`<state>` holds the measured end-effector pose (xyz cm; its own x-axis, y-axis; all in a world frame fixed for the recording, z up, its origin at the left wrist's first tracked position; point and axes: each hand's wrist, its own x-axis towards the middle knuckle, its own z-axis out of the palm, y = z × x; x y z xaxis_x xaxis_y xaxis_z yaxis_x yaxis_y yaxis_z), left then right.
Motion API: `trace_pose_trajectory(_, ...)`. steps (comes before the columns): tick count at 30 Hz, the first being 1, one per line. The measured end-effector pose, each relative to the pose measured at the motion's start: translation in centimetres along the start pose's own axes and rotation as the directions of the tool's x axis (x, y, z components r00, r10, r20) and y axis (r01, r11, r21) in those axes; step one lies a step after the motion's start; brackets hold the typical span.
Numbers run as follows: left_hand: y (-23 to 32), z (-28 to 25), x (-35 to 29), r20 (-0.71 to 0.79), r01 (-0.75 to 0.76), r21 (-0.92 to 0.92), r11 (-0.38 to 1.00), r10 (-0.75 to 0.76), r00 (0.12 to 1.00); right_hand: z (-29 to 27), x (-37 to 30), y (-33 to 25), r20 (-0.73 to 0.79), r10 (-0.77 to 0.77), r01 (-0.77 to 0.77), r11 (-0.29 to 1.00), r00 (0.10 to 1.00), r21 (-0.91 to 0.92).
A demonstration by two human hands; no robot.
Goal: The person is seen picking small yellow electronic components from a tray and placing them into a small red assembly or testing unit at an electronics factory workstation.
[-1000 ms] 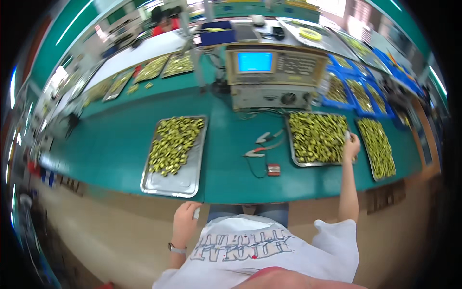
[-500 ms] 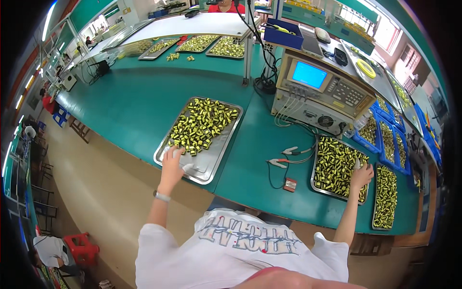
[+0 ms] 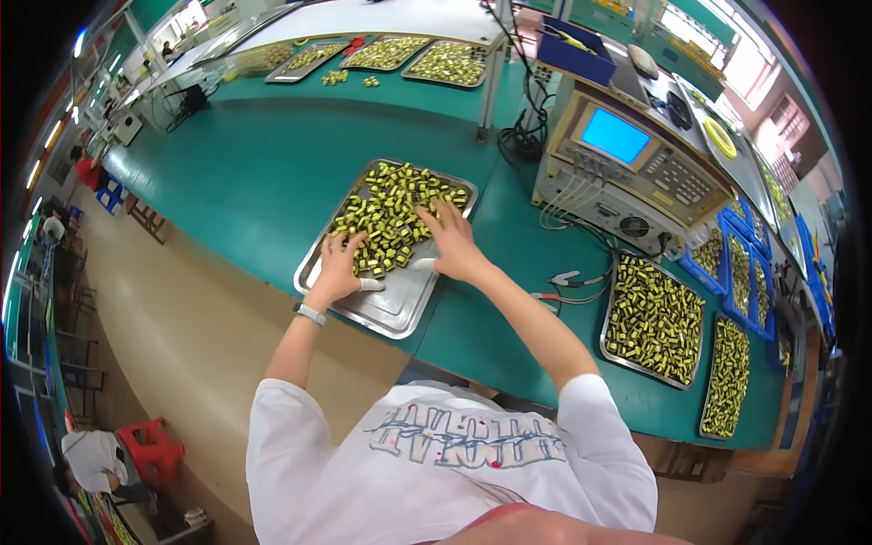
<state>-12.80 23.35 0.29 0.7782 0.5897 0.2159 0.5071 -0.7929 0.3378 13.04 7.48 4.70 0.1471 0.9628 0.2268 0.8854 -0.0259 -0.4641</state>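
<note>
A steel tray (image 3: 396, 305) holds a heap of small yellow-and-black transformers (image 3: 381, 211), with bare metal showing at its near end. My left hand (image 3: 338, 271) is at the heap's near left edge, fingers spread and touching the parts. From the right, my right hand (image 3: 452, 245) reaches over the tray, its fingers apart against the heap's right side. White coverings show on both thumbs. Neither hand visibly grips a part; what lies under the fingertips is hidden.
Right of this tray, a tester with a blue screen (image 3: 616, 136) has leads and clip probes (image 3: 565, 278) on the green table (image 3: 236, 182). Two more trays of parts stand at the right, one wide (image 3: 654, 318), one narrow (image 3: 725, 377). Blue bins (image 3: 767, 313) lie beyond.
My right hand has left the wide right-hand tray and crossed to the left tray's heap. My left hand has stayed at the heap's near edge. The view has shifted slightly.
</note>
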Motion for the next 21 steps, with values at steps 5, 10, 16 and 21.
trace_pose_trajectory(5, 1.2, -1.8, -1.4, 0.073, -0.244, 0.310, 0.919, 0.232, 0.970, 5.1, 5.6, -1.5, 0.254, -0.035, 0.051, 0.997, 0.967, -0.056)
trace_pose_trajectory(10, 1.4, -2.5, -2.5, 0.161, -0.441, 0.549, 0.710, 0.428, 0.889, 5.9, 5.7, -2.3, 0.309, -0.066, 0.109, 0.986, 0.949, -0.124)
trace_pose_trajectory(16, 1.5, -3.2, -1.9, 0.212, -0.501, 0.645, 0.577, 0.495, 0.843, 5.5, 5.5, -2.4, 0.300, -0.075, 0.129, 0.978, 0.951, -0.164)
trace_pose_trajectory(21, 1.1, -2.5, -2.2, 0.164, -0.495, 0.638, 0.589, 0.525, 0.835, 5.5, 6.0, -2.8, 0.348, -0.039, 0.123, 0.967, 0.937, -0.224)
